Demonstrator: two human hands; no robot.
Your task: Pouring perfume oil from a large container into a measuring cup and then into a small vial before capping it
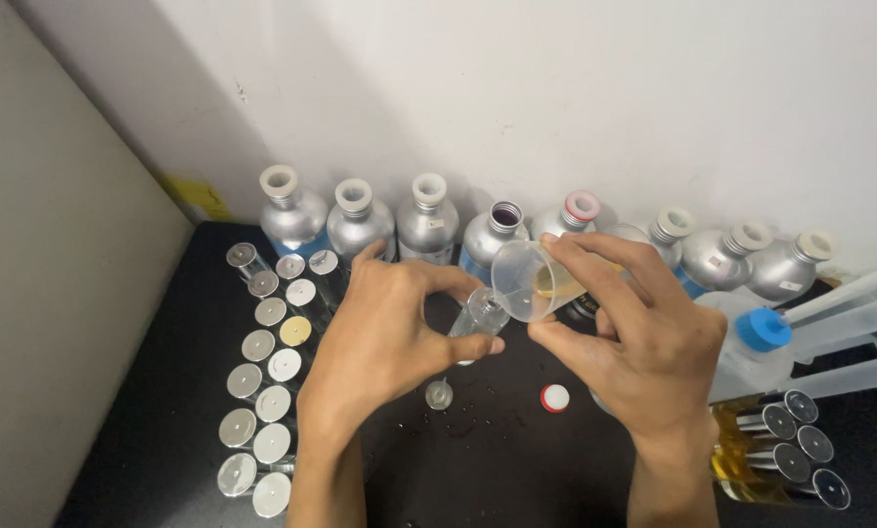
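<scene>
In the middle of the frame the left hand (384,332) grips a small clear glass vial (479,315) between thumb and fingers and keeps it a little tilted above the black table (145,391). The right hand (626,337) is closed around a clear plastic cup (528,281) with some yellow liquid in it. The cup is tipped to the left, and its rim stands just over the mouth of the vial, touching or almost touching; I cannot tell which.

Below the hands, a small clear cap (439,395) and a red and white stopper (555,398) lie on the table, with a few drops near them. Along the white wall in the upper part of the frame stands a row of silver metal bottles (358,227). At the left side, two columns of small vials with silver lids (258,346) are standing. In the lower right corner, more small vials with yellow liquid (781,440) lie near a plastic bottle with a blue cap (763,330).
</scene>
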